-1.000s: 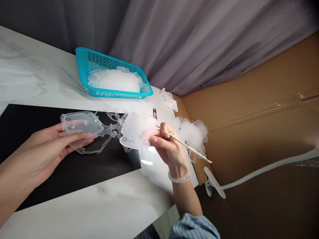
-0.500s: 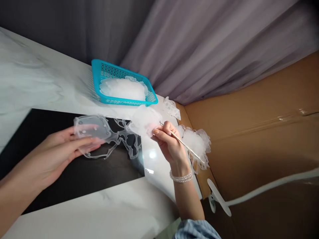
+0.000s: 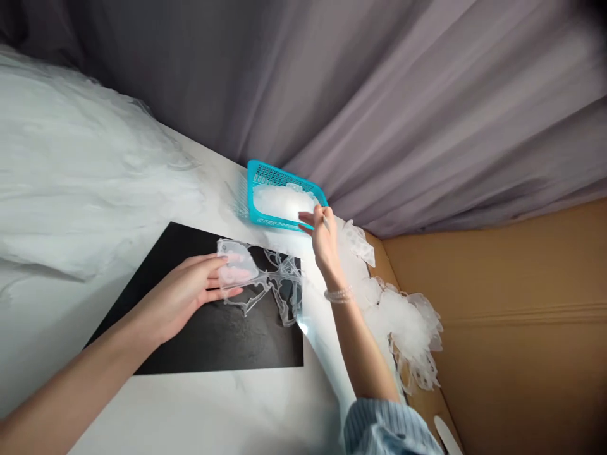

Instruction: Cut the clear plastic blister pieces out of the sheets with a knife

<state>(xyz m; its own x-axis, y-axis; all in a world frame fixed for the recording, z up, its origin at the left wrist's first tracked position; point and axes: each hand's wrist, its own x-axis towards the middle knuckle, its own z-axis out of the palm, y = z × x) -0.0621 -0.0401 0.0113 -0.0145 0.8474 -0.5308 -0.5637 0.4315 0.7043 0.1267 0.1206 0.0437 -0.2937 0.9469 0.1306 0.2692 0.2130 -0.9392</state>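
Observation:
My left hand [image 3: 187,297] grips a clear moulded plastic piece [image 3: 234,268] above a black mat, and a web of clear plastic strips [image 3: 279,284] trails from it. My right hand [image 3: 322,240] sits at the near right corner of a turquoise mesh basket [image 3: 265,174], with its fingers over the rim. Only a short tip of a thin stick [image 3: 326,221] shows among those fingers. Frosted plastic pieces [image 3: 282,201] fill the basket in a pile.
The black mat [image 3: 213,335] lies on a white marble table [image 3: 199,407]. Past the table's right edge, a frosted plastic heap [image 3: 408,332] and a smaller piece [image 3: 358,243] lie against brown cardboard [image 3: 502,316]. A grey curtain [image 3: 332,82] hangs behind.
My right hand has moved to the basket and no longer shows the frosted piece. The stick is mostly hidden. The view has swung, and the table and basket sit further right and lower.

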